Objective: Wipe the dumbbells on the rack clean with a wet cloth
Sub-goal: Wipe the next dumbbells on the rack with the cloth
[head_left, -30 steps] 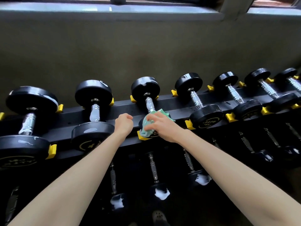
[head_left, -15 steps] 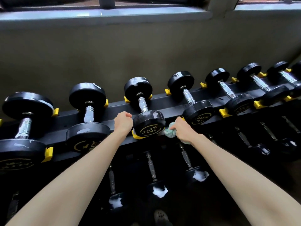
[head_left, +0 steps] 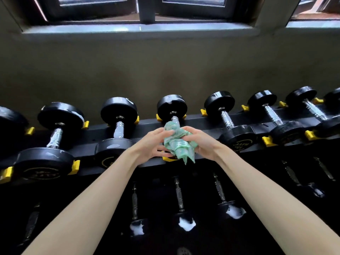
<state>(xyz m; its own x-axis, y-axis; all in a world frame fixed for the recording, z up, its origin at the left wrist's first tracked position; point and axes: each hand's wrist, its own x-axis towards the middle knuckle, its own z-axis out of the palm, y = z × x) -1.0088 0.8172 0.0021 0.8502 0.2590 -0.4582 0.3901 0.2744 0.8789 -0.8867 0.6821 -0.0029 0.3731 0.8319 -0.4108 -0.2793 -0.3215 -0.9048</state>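
A crumpled green cloth (head_left: 179, 144) is bunched between both hands in front of the middle dumbbell (head_left: 172, 107) on the black rack (head_left: 147, 128). My right hand (head_left: 201, 143) grips the cloth from the right, fingers curled into it. My left hand (head_left: 153, 144) pinches the cloth's left side with its fingertips. The cloth and hands hide this dumbbell's near head and most of its chrome handle. More black dumbbells with chrome handles line the top rail, such as one to the left (head_left: 117, 126) and one to the right (head_left: 226, 116).
Yellow cradle stops (head_left: 267, 140) stick out along the rack's front rail. A lower row of dumbbells (head_left: 181, 199) with white patches on their heads lies in shadow beneath. A grey wall and a window ledge (head_left: 139, 30) rise behind the rack.
My right hand brought the cloth up from the rack's front rail to the middle dumbbell. My left hand left the rail and took hold of the cloth too. The view tilted upward.
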